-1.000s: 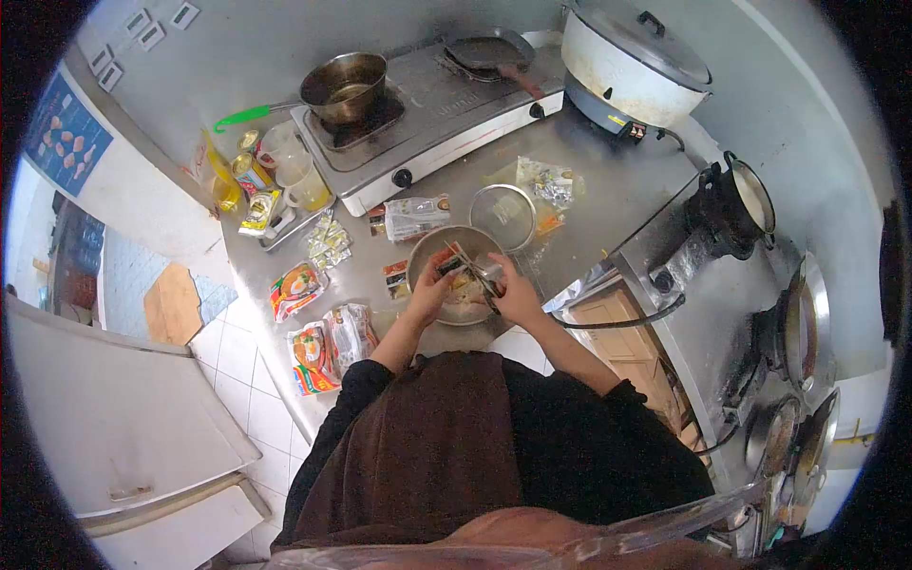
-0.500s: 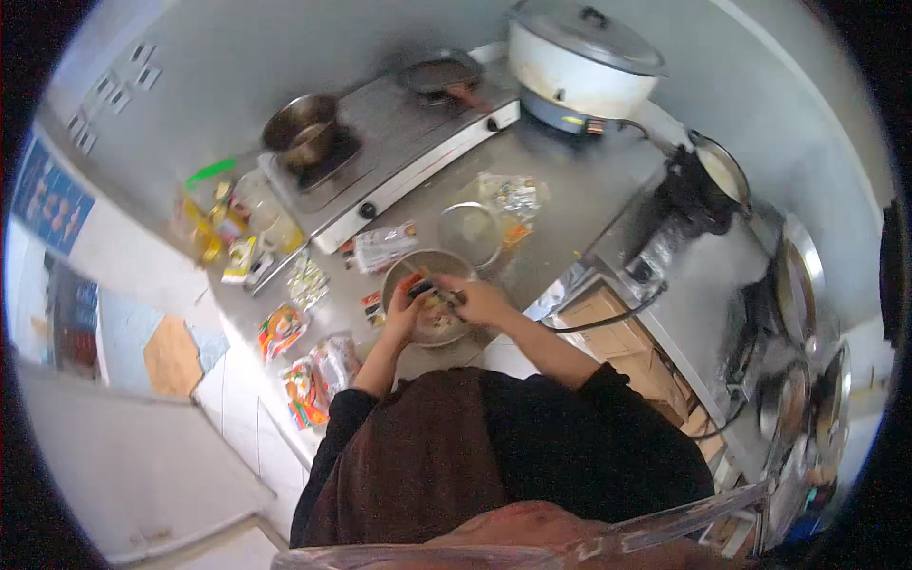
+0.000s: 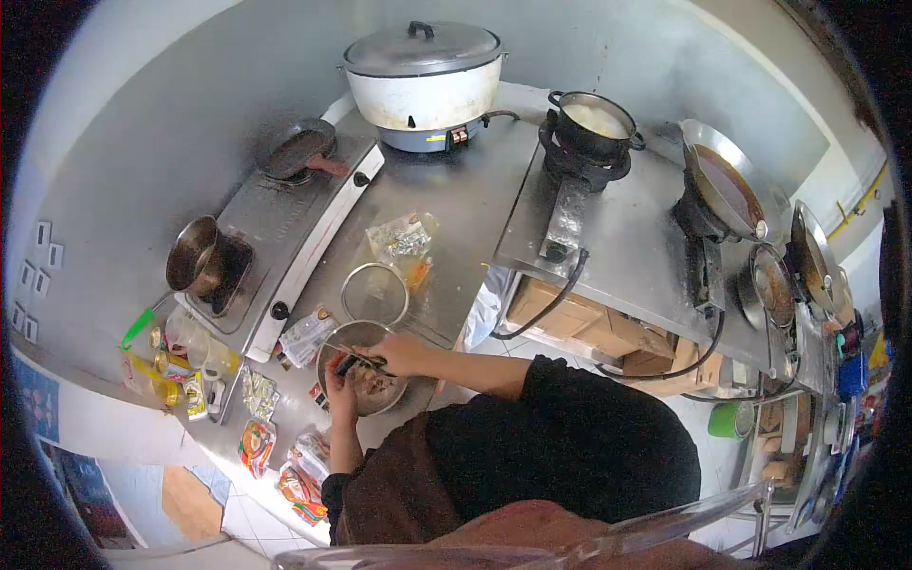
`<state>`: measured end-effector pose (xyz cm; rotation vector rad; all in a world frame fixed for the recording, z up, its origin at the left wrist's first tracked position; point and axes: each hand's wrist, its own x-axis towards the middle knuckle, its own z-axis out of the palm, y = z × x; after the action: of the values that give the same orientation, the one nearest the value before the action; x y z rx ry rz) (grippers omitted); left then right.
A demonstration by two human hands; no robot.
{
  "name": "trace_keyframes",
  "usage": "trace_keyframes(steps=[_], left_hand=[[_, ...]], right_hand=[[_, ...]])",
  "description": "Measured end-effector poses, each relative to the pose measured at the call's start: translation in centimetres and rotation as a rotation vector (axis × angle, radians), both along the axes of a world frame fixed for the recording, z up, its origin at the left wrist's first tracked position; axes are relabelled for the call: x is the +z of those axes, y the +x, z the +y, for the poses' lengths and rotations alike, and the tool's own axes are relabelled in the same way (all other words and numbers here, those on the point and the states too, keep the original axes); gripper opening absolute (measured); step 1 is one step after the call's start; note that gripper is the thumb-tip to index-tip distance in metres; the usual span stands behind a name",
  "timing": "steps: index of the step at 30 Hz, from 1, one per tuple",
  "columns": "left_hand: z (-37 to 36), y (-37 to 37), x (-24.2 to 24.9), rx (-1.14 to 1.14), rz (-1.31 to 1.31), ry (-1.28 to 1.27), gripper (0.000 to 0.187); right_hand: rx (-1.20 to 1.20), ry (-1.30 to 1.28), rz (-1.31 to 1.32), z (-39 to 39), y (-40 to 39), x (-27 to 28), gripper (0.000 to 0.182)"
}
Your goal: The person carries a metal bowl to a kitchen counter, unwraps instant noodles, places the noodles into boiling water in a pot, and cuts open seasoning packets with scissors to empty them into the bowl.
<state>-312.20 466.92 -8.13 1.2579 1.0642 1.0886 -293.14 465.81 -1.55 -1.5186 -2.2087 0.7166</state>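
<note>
A round metal bowl (image 3: 391,397) stands at the near edge of the steel counter, with light bits of food in its bottom. Over its left side, my left hand (image 3: 340,388) is closed around a small dark packet (image 3: 348,365). My right hand (image 3: 404,354) reaches in from the right, fingers closed against the packet; a thin dark thing shows at its fingertips, too small to name. Just behind the bowl lies a round sieve (image 3: 374,294). A white printed packet (image 3: 307,335) is at the bowl's left.
Orange-red noodle packets (image 3: 256,446) lie to the left, near bottles and tubs (image 3: 190,351). A two-burner stove (image 3: 256,237) carries a saucepan (image 3: 197,256) and a frying pan (image 3: 296,150). A large rice cooker (image 3: 423,90) stands behind. Rightward are a black pot (image 3: 596,123) and woks (image 3: 727,180).
My view has swung to the right, so the counter things appear further left and more woks show. Both hands stay over the bowl; my right hand has shifted slightly around the packet.
</note>
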Motion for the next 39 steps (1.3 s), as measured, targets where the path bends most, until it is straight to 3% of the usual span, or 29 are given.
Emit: trace_keyframes(steps=[4, 6, 8, 9, 10, 11, 13, 16, 19, 22, 25, 26, 29, 32, 35, 38, 39], left_hand=[[-0.3, 0.3, 0.4, 0.048, 0.223, 0.203, 0.039], [-0.2, 0.4, 2.6, 0.0, 0.428, 0.275, 0.034], [-0.1, 0.0, 3.1, 0.014, 0.674, 0.346, 0.029], [-0.3, -0.5, 2.6, 0.043, 0.818, 0.382, 0.026], [-0.4, -0.8, 2.2, 0.069, 0.962, 0.418, 0.024], [-0.4, -0.9, 2.2, 0.063, 0.965, 0.434, 0.023], [-0.2, -0.6, 2.4, 0.05, 0.967, 0.477, 0.021], [-0.7, -0.1, 3.5, 0.05, 0.992, 0.464, 0.022], [-0.6, 0.0, 3.9, 0.084, 1.026, 0.404, 0.02], [-0.5, -0.4, 4.1, 0.088, 0.997, 0.389, 0.017], [-0.6, 0.1, 5.2, 0.123, 0.972, 0.383, 0.015], [-0.6, 0.3, 5.6, 0.147, 0.971, 0.379, 0.015], [-0.3, 0.2, 4.9, 0.144, 0.989, 0.252, 0.015], [-0.1, -0.3, 4.2, 0.104, 0.934, 0.304, 0.012], [-0.2, -0.2, 4.4, 0.107, 1.047, 0.287, 0.012], [-0.5, -0.1, 5.4, 0.109, 1.013, 0.216, 0.014], [-0.5, -0.1, 5.2, 0.118, 0.99, 0.183, 0.015]], right_hand=[[0.024, 0.046, 0.049, 0.8, 0.9, -0.1, 0.054], [-0.1, 0.206, 0.177, 1.8, 3.2, -0.5, 0.055], [-0.246, 0.01, 0.177, 4.0, 6.4, 0.4, 0.056], [-0.309, -0.018, -0.167, 5.3, 7.7, 1.8, 0.054], [-0.305, -0.032, -0.092, 6.7, 9.1, 2.0, 0.053], [-0.304, -0.044, -0.017, 8.1, 10.2, 1.8, 0.053], [-0.245, -0.013, -0.349, 11.5, 11.8, -0.8, 0.055], [-0.277, -0.01, -0.373, 15.6, 13.1, -5.1, 0.062], [-0.277, 0.01, -0.415, 16.9, 14.2, -5.1, 0.075], [-0.305, -0.211, -0.239, 19.1, 15.5, -6.4, 0.083], [-0.17, -0.513, 0.28, 20.8, 18.1, -7.9, 0.086], [-0.11, -0.745, 0.502, 18.5, 18.1, -3.4, 0.084], [-0.34, -0.621, 0.609, 18.4, 19.1, -3.8, 0.066], [-0.524, 0.242, -0.285, 18.3, 19.0, -7.1, 0.038], [-0.527, 0.117, -0.264, 17.9, 19.2, -7.8, 0.022], [-0.559, 0.097, -0.133, 17.9, 17.4, -6.7, 0.021], [-0.483, 0.144, 0.046, 15.7, 14.8, -4.4, 0.021]])
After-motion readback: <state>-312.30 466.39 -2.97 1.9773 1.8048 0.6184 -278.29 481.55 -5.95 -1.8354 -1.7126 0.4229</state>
